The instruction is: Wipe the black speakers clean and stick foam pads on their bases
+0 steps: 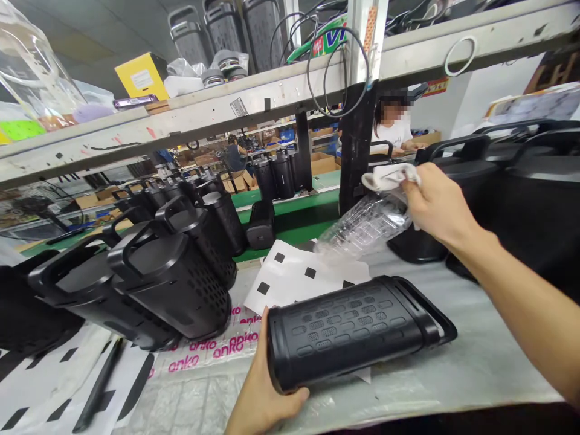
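A black cylindrical speaker (353, 329) with a grille and a carry handle lies on its side on the bench in front of me. My left hand (263, 386) cups its near end, fingers wrapped under the base. My right hand (437, 202) is raised beyond it, closed on a clear plastic bottle (362, 226) and a white cloth (389, 175) together. The bottle tilts down to the left, above a white sheet with black squares (294, 278).
Several more black speakers (172, 272) stand crowded at the left, others (521, 193) at the right. A green conveyor (294, 220) runs behind the bench. An overhead shelf (226, 109) carries boxes and cables. A person (394, 130) sits across the line. A black pen (97, 386) lies bottom left.
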`<act>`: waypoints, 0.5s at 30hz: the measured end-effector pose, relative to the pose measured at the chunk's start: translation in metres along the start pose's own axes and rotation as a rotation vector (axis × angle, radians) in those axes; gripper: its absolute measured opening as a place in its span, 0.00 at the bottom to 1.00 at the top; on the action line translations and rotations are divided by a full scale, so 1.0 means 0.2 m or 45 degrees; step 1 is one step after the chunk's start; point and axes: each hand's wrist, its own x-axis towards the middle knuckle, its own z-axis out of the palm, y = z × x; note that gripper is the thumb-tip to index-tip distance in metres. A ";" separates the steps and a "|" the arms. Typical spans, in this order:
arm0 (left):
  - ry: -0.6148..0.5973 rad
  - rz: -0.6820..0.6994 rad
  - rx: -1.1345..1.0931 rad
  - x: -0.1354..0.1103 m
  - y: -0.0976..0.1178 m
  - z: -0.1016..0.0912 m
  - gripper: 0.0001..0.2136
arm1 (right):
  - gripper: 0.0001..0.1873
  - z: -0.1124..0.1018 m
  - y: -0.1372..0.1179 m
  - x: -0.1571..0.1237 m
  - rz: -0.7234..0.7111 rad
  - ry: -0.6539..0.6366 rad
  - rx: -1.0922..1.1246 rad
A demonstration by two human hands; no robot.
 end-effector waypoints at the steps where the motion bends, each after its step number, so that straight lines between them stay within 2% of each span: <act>1: 0.008 -0.002 0.004 0.00 0.00 0.00 0.54 | 0.07 -0.01 -0.02 0.03 -0.070 -0.102 -0.139; 4: 0.012 -0.006 -0.003 0.00 0.01 0.00 0.54 | 0.07 0.00 -0.03 0.09 -0.216 -0.335 -0.465; 7: 0.001 -0.020 0.000 -0.01 0.00 -0.01 0.55 | 0.12 0.02 -0.04 0.13 -0.298 -0.435 -0.680; 9: -0.044 -0.012 -0.052 -0.01 -0.02 0.00 0.59 | 0.17 0.01 -0.08 0.11 -0.342 -0.383 -0.775; 12: -0.007 0.008 -0.162 0.00 -0.05 0.02 0.65 | 0.23 0.01 -0.24 -0.03 -0.422 -0.132 -0.911; 14: 0.113 0.033 -0.133 0.00 -0.05 0.04 0.65 | 0.20 0.05 -0.39 -0.20 -0.594 -0.043 -0.797; 15: 0.167 0.052 -0.081 0.01 -0.04 0.04 0.63 | 0.17 0.09 -0.47 -0.30 -0.734 -0.072 -0.634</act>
